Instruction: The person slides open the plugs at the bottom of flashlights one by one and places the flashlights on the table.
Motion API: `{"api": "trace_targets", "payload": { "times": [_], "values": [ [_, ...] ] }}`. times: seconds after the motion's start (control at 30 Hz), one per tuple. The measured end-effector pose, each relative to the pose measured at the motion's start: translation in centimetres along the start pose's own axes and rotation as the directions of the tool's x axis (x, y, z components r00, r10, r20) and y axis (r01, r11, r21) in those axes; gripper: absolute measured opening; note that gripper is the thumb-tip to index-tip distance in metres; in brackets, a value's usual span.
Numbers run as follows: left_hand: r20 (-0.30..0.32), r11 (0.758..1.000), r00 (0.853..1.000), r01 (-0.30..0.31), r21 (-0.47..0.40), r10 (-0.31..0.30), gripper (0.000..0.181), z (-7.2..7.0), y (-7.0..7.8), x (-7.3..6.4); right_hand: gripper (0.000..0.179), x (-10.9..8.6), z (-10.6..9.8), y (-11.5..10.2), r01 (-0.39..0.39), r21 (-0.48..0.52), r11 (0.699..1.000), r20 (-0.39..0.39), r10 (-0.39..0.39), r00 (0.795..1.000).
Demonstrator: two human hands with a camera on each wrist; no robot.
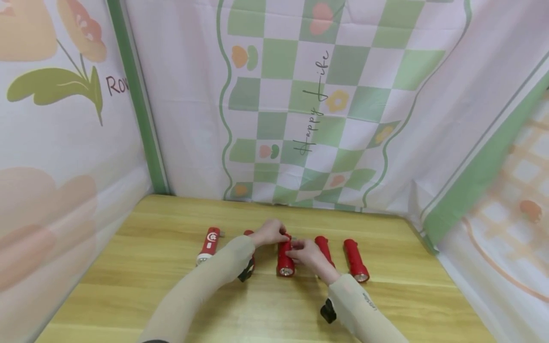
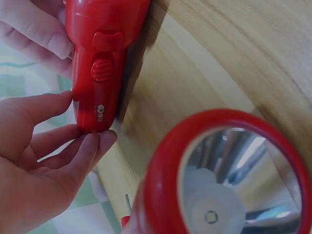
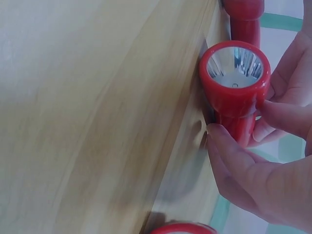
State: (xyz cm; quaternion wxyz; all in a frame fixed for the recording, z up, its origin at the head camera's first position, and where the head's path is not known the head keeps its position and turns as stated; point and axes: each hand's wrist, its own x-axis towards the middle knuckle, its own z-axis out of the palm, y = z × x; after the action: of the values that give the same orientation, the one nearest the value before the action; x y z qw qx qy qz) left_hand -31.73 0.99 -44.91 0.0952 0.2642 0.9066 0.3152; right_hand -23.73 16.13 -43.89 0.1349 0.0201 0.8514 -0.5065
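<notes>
A red flashlight lies on the table between both hands, its clear lens toward the person. My left hand pinches its tail end, thumb along the side, as the left wrist view shows below the ridged switch. Farther up the same body, my right hand grips the neck just behind the head; in the right wrist view the thumb and fingertips sit on either side. Another red flashlight is partly hidden under the left wrist, its big reflector filling the foreground of the left wrist view.
To the left lies a red flashlight with a white logo and white rim. Two more red flashlights, one partly behind the right hand and one at far right, complete the row on the wooden table. Patterned curtains enclose it.
</notes>
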Motion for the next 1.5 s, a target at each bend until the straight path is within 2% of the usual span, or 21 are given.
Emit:
{"api": "trace_targets", "payload": {
  "times": [0.03, 0.07, 0.3, 0.37, 0.5, 0.63, 0.73, 0.97, 1.1, 1.23, 1.4, 1.5],
  "values": [
    [-0.006, 1.000, 1.000, 0.003, 0.005, -0.003, 0.018, 0.0, 0.2, -0.1, 0.043, -0.1, -0.1, 0.0, -0.002, 0.002, 1.000, 0.001, 0.002, 1.000],
    [-0.001, 0.999, 1.000, 0.032, 0.006, -0.032, 0.016, -0.1, 0.5, -0.3, 0.043, -0.1, -0.2, 0.0, -0.001, -0.004, 1.000, 0.002, 0.001, 1.000],
    [-0.018, 0.999, 0.999, 0.042, 0.018, -0.042, 0.016, -0.1, 1.3, -0.8, 0.044, -0.3, -0.9, 0.4, -0.004, -0.031, 1.000, -0.006, 0.004, 1.000],
    [-0.016, 0.999, 0.999, 0.040, 0.013, -0.040, 0.017, 0.0, 1.2, -0.7, 0.045, -0.3, -1.0, 0.5, -0.007, -0.025, 1.000, -0.012, 0.007, 1.000],
    [-0.024, 0.999, 0.999, 0.047, -0.013, -0.047, 0.028, 0.1, 0.9, -0.2, 0.044, -0.5, -1.5, 0.4, -0.008, -0.005, 1.000, -0.015, 0.007, 1.000],
    [-0.056, 0.997, 0.996, 0.072, -0.030, -0.073, 0.024, 0.0, 1.0, 0.1, 0.044, -0.7, -2.2, 0.1, -0.031, -0.017, 0.999, -0.025, 0.030, 0.999],
    [-0.076, 0.996, 0.994, 0.078, -0.038, -0.080, 0.033, -0.2, 1.3, 0.2, 0.044, -0.7, -2.8, 0.0, -0.045, -0.022, 0.999, -0.031, 0.044, 0.999],
    [-0.099, 0.998, 0.993, 0.060, -0.002, -0.060, 0.033, 0.2, 1.6, 0.7, 0.048, -0.8, -3.8, -0.2, -0.029, 0.019, 0.999, -0.014, 0.029, 0.999],
    [-0.142, 0.999, 0.988, 0.050, -0.021, -0.053, 0.032, 0.6, 1.8, 0.9, 0.048, -1.0, -4.3, -0.3, -0.033, 0.045, 0.998, -0.017, 0.034, 0.999],
    [-0.177, 1.000, 0.984, 0.021, 0.004, -0.020, 0.030, 0.5, 2.3, 1.1, 0.048, -1.3, -4.9, -0.4, -0.036, 0.044, 0.998, -0.025, 0.037, 0.999],
    [-0.170, 0.998, 0.985, -0.026, 0.060, 0.036, 0.029, 0.3, 3.6, 1.3, 0.046, -1.5, -5.8, -0.3, -0.023, 0.003, 1.000, -0.029, 0.023, 0.999],
    [-0.148, 0.998, 0.988, -0.032, 0.055, 0.040, 0.030, 0.5, 4.2, 1.6, 0.047, -1.7, -6.3, -0.2, -0.013, -0.027, 1.000, -0.046, 0.012, 0.999]
  ]
}}
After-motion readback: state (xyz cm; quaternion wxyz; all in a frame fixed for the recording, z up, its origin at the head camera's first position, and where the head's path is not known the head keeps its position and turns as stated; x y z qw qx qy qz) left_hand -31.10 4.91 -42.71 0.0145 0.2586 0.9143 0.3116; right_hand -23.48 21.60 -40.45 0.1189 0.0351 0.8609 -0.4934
